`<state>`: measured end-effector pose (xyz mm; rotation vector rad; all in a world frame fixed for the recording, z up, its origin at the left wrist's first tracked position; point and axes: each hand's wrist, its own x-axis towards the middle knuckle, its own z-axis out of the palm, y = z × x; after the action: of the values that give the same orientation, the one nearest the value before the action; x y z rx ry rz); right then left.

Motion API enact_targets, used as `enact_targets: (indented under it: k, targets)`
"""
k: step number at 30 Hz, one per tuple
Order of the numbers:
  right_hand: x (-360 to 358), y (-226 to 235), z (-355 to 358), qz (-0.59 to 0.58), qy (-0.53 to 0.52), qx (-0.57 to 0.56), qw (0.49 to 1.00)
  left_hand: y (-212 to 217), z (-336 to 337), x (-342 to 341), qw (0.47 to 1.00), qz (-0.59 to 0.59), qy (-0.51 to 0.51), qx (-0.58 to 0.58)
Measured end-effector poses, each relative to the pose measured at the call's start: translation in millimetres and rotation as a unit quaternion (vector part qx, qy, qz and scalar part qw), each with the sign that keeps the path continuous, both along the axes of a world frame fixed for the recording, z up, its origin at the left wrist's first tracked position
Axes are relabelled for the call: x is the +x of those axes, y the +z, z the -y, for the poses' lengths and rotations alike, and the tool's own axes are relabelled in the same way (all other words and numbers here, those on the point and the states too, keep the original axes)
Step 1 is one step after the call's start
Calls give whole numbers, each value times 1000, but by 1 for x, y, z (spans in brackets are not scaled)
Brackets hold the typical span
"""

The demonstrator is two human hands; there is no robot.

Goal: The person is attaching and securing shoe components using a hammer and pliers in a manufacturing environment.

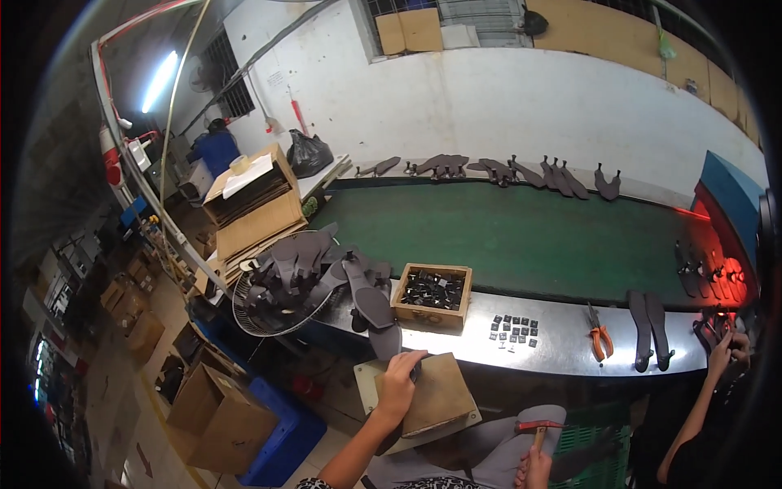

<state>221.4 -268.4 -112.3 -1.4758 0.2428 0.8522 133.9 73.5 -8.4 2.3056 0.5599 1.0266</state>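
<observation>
At the lower edge of the frame, right of centre, the right hand [533,470] is wrapped around the wooden handle of a red-headed hammer [538,432], its head raised above grey-clad legs. At lower centre, the left hand [398,386] lies with bent fingers at the left side of a tan, square-faced block [440,398], over a dark piece [416,372] mostly hidden beneath it; whether it pinches or presses that piece, I cannot tell. The step looks like positioning at the block; a blow would call for fingertips clear of the struck spot and the hammer brought across to the left.

Beyond, at mid-frame, a wooden box of small black parts [434,316] stands on a shiny metal ledge [554,359], left of loose black square pieces [513,330], orange-handled pliers [600,336] and 2 dark grey sole-shaped pieces [648,328]. At centre left, a round wire basket [241,303] holds similar pieces. Farther up lies a green conveyor belt [489,232].
</observation>
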Motion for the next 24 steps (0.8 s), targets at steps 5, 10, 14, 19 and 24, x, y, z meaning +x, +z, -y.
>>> enact_targets:
  k: [5,10,14,19,24]
  targets:
    - [1,-25,5,38,-34,-7,999,23,-1,14,998,-57,-18,28]
    - [-1,-18,5,28,-38,-1,999,-8,-26,31,979,-135,-153,10]
    - [-2,-14,4,23,-38,2,999,-3,-34,35,974,-142,-175,-4]
    - [-2,-7,4,20,-29,-4,999,-2,-45,32,961,-166,-221,7]
    - [-7,-13,4,42,-15,-16,999,24,-77,53,974,-104,-189,-69]
